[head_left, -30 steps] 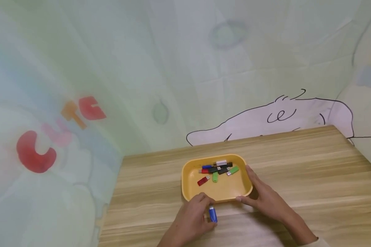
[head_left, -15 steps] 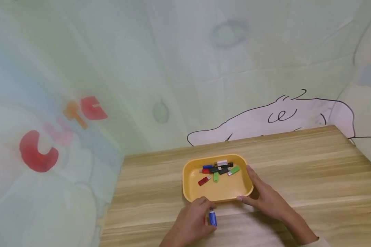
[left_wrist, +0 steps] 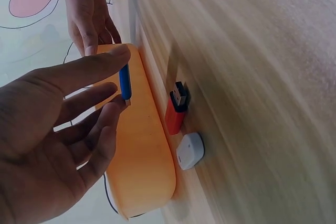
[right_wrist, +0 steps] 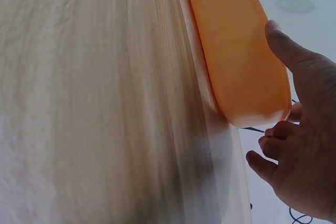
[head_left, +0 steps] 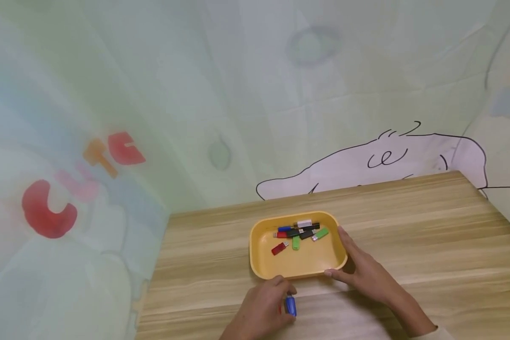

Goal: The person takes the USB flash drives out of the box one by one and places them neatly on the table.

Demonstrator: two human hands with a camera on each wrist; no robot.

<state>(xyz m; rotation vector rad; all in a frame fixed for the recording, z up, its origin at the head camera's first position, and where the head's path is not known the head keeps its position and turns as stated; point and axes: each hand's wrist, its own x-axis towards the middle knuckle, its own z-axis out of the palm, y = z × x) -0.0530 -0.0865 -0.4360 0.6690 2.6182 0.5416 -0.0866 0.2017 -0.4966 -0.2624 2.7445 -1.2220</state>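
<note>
My left hand (head_left: 261,307) pinches a blue USB flash drive (head_left: 291,306) between thumb and fingertips, just in front of a yellow plastic tray (head_left: 257,257). In the left wrist view, the blue drive (left_wrist: 125,81) shows edge-on against the tray's near wall (left_wrist: 142,156). On the table under that hand lie a red USB flash drive (left_wrist: 176,114) with a black end and a small white rounded piece (left_wrist: 190,150). My right hand (head_left: 367,274) holds the tray's near right corner, thumb on the near rim (right_wrist: 265,19) and fingers along the right side.
Inside the tray are several more flash drives: a dark red one (head_left: 279,248), two green ones (head_left: 320,234), a white one (head_left: 304,223), a blue one (head_left: 284,229) and some black ones. The wooden table (head_left: 433,226) backs onto a printed cloth wall (head_left: 246,94).
The left hand has drawn back slightly from the tray toward me, bringing the blue flash drive along. The right hand and the tray stay in place.
</note>
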